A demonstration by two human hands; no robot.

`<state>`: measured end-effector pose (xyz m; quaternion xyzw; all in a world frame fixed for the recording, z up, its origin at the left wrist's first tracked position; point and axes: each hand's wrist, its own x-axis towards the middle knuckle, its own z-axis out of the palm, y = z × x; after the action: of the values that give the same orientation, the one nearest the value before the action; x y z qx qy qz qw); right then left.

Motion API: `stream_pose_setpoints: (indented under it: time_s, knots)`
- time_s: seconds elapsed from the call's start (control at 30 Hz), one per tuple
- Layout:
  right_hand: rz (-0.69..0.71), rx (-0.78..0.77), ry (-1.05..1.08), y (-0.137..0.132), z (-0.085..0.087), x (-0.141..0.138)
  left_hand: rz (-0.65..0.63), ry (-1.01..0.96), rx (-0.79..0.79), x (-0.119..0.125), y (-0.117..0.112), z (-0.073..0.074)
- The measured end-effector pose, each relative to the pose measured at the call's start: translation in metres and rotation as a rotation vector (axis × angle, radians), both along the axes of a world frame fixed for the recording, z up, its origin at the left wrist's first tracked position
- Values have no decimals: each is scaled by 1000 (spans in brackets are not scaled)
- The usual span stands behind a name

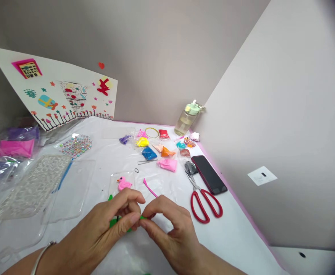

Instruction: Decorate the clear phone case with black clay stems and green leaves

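Observation:
Both my hands meet low in the middle of the view. My left hand (110, 225) and my right hand (170, 229) pinch a small piece of green clay (142, 217) between their fingertips. More green clay (114, 223) shows under my left fingers. Just beyond them lies a clear phone case (116, 181) with a pink clay duck (124, 184) on it. A thin pink tool (149, 188) lies to the right of the case.
Red scissors (204, 202) and a dark phone (209, 174) lie at the right. Several small bags of coloured clay (156, 151) sit further back, with a water bottle (187, 118) in the corner. Clear cases (33, 187), sticker gems (76, 145) and a decorated card (58, 89) are at the left.

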<state>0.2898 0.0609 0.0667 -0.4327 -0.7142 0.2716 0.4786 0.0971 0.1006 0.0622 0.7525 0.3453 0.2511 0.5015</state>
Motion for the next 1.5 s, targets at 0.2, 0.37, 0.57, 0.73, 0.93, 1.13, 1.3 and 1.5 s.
stream_pose_setpoints:
  time_s: [0.2,0.37,0.57,0.73,0.93,1.13,1.3,1.5]
  knots:
    - [-41,-68,68,2,-1,3,-26,-9,139,-4,3,7]
    - [-18,-154,117,4,1,4,-26,-23,270,-4,3,3]
    - [-3,-305,226,4,1,3,-57,-28,437,-5,3,-4]
    - [2,-434,323,3,0,2,-76,-8,501,-5,0,-4]
    - [34,-519,383,5,1,3,-50,-17,500,-4,3,-5]
    - [16,-526,393,6,2,2,-57,-12,460,-6,2,-4]
    - [46,-588,368,8,6,3,-48,-26,478,-6,2,-6]
    - [22,-558,318,8,6,4,-15,-10,480,-5,4,-6]
